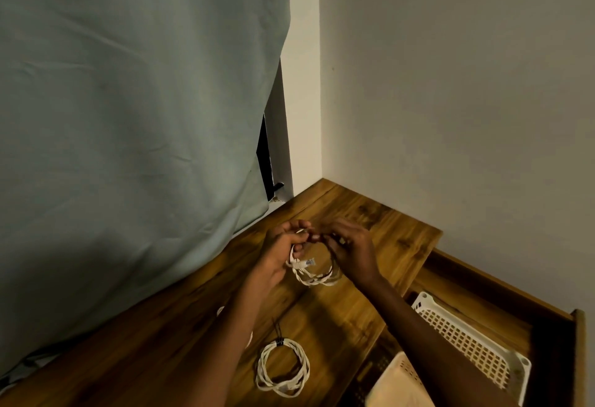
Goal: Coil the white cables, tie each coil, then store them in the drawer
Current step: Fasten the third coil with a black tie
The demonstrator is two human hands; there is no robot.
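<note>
Both hands hold one coiled white cable [317, 274] above the wooden desk [180, 326]. My left hand [283, 245] grips the coil's left side, where a clear plug sticks out. My right hand [349, 245] pinches the top of the same coil, fingertips meeting those of the left. A second white cable coil [283, 368], bound with a dark tie at its top, lies flat on the desk nearer to me. A bit of another white cable [220, 310] peeks out from behind my left forearm. The open drawer [483, 281] is at the lower right.
Two white lattice baskets [470, 339] sit in the drawer, the nearer basket [399, 384] under my right forearm. A grey-green curtain [128, 116] hangs over the desk's left side. The white wall corner [306, 84] stands behind the desk.
</note>
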